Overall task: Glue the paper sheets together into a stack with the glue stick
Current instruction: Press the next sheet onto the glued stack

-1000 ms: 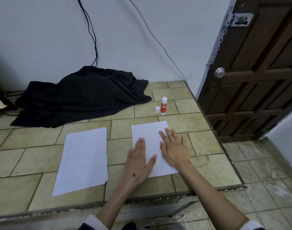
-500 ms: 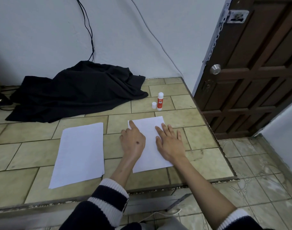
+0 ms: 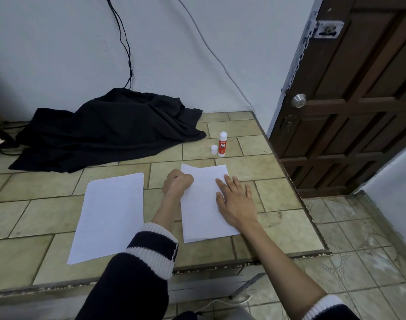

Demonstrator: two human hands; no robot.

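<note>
Pressing down flat, fingers straight and spread, with the right hand (image 3: 234, 202) on the right side of the white paper pile (image 3: 202, 222) in the middle of the frame. Curled up small now with the left hand (image 3: 177, 181) at the top left edge of that pile, where a second ago it lay flat and open on the paper next to the other hand. Hard to tell if pinching the edge of the top sheet or only rubbing it with the knuckles (fingers tucked under, out of sight). Looks like smoothing or checking the corner so the sheets stick well, or getting ready to lift one. Over to the left of the frame, well apart from the pile, one more loose sheet (image 3: 112, 215) lying alone on the tiled counter (image 3: 278, 232), not glued on yet. So not done: still that sheet to add. Up past the pile, toward the upper middle right, standing upright and untouched, the red and white glue stick (image 3: 222, 144), with its little white cap (image 3: 214, 149) off and sitting just beside it. Next, most likely, reaching up for the glue, rubbing it on the pile, then bringing the loose sheet across. Best to keep the edges lined up, or a crooked stack. Behind, at the upper left, a heap of black cloth (image 3: 105, 130) by the wall.
</note>
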